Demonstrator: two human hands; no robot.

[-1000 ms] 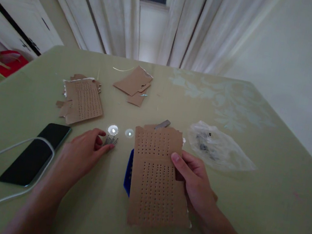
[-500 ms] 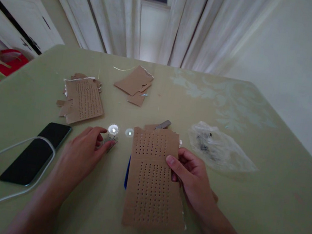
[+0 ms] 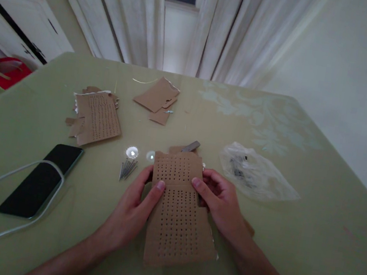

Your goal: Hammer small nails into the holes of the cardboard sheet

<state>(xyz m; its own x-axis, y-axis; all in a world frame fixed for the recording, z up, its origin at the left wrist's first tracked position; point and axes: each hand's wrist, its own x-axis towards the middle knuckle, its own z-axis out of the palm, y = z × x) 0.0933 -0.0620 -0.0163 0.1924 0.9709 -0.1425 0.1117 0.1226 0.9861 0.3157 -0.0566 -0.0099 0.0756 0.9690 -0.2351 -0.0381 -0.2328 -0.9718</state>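
Observation:
A brown piece of cardboard (image 3: 178,228) with rows of small punched holes is held up in front of me, tilted over the table. My left hand (image 3: 141,200) grips its left edge, thumb on the face and fingers hidden behind. On the opposite edge, my right hand (image 3: 219,198) pinches it the same way. Several thin nails (image 3: 127,169) lie in a small pile to the left of the cardboard. Beyond its top edge a grey metal piece (image 3: 191,146) sticks out, resting on another bit of cardboard; its lower part is hidden.
At the left lie a black phone (image 3: 42,181) and a white cable (image 3: 60,174). Another punched cardboard stack (image 3: 98,118) and plain cardboard scraps (image 3: 157,95) sit farther back. A clear plastic bag (image 3: 257,174) with small dark items lies at the right.
My left hand has moved right from the nails to the cardboard's left edge and taken hold of it. The nails now show fully. My right hand keeps its grip.

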